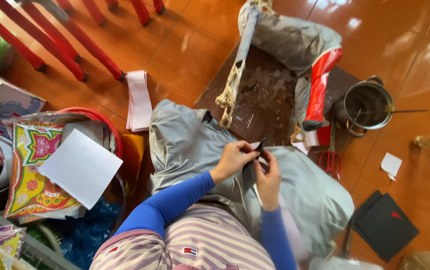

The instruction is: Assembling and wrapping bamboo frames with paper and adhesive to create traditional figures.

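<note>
Close in, the left hand [232,159] and right hand [268,176] both pinch one small black paper piece [259,146] over the grey-trousered lap [295,195]; it looks mid-fold, the shaping seemingly unfinished. Left of the knees, one white sheet [81,167] lies on patterned papers in a red-rimmed basket [106,120]. Right, on the floor, one stack of black sheets [385,225], one pair of red-handled scissors [329,161]. Farther off, one metal pot [366,104] and one grey paper figure with a red boot [320,90] on a dark board [265,95].
</note>
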